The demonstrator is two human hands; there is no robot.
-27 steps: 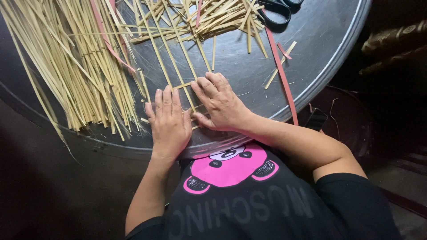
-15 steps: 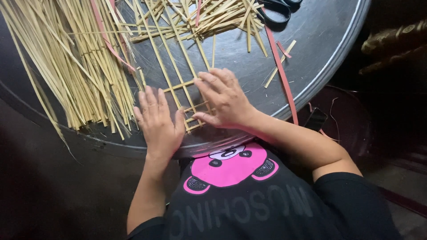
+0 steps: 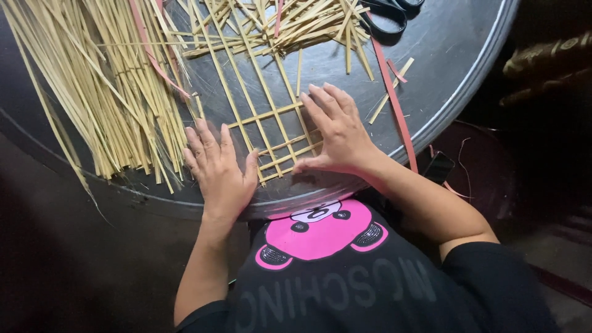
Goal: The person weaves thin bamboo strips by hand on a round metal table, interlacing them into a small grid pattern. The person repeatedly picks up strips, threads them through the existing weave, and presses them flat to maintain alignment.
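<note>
Our left hand (image 3: 219, 166) lies flat, fingers spread, gripping nothing, just left of the woven strip lattice (image 3: 271, 132); our right hand (image 3: 336, 132) presses open on its right edge. The lattice's long strips run away from us across the round bench (image 3: 456, 55), between both hands.

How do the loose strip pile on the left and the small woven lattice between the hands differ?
The pile is many long strips fanned roughly parallel, uncrossed; the lattice is a few strips crossed into a grid. The pile lies untouched beside the left hand, while the right hand presses flat on the lattice. Both are pale yellow strips lying on the dark round tray.
</note>
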